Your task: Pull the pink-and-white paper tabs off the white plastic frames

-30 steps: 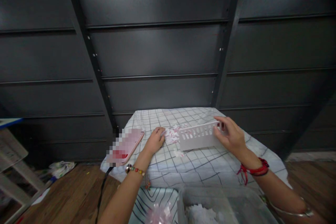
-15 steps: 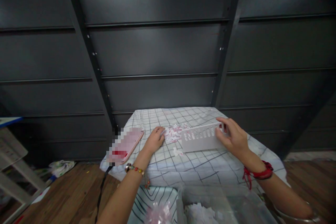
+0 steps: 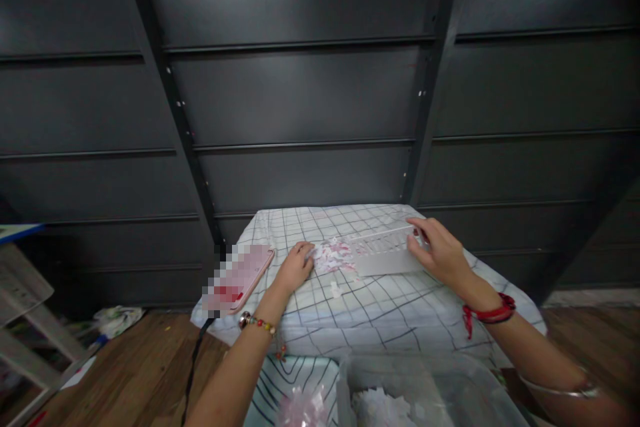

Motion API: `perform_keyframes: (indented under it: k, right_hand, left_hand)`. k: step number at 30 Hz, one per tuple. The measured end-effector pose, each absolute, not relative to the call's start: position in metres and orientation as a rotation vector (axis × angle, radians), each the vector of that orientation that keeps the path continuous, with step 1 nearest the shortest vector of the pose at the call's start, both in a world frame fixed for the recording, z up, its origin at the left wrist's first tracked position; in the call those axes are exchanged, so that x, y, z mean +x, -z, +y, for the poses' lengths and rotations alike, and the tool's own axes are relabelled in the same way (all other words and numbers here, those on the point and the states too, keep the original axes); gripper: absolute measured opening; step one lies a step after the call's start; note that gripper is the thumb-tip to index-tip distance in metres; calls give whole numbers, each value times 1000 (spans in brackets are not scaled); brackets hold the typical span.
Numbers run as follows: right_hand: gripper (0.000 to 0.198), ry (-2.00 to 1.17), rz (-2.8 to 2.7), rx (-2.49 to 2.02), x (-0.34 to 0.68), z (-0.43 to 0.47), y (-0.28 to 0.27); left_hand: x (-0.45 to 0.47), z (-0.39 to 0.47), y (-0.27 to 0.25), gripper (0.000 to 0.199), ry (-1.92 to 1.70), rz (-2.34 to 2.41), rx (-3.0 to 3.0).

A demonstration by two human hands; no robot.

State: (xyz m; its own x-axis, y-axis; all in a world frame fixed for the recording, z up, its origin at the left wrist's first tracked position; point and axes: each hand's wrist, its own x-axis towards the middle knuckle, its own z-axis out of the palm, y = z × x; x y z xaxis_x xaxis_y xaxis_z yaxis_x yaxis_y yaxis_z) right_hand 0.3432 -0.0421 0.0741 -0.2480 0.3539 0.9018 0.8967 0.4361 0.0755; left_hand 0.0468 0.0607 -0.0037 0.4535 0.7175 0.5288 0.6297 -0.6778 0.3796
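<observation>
My right hand (image 3: 443, 257) grips the right end of a white slotted plastic basket (image 3: 393, 261), thumb on the near side and fingers over the edge. The basket's left end meets a pile of small white and pink paper scraps (image 3: 334, 255) on the checked cloth (image 3: 320, 310). At the pile's left side my left hand (image 3: 296, 265) rests on the cloth, fingers lying flat and touching the scraps. A small white scrap (image 3: 336, 289) lies in front of the pile. What the basket holds, if anything, is hidden.
A phone (image 3: 245, 280) with a black cable lies on the left. In front stands a clear plastic bin (image 3: 345, 387) with white paper pieces, beside a clear bag of pink bits (image 3: 303, 407). A dark panelled wall (image 3: 300, 93) rises behind; a white stand (image 3: 30, 320) is at left.
My right hand and the basket have moved slightly away from me, and the basket's near side has shifted off the front scrap. My left hand stays in place.
</observation>
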Motion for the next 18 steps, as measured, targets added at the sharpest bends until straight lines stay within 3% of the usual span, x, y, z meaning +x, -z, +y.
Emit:
perform_keyframes:
  k: [18]
  right_hand:
    - [24,696,-1771,-1026,323,-48,-76]
  left_hand:
    - [47,59,3,34,-1050,1163,2569]
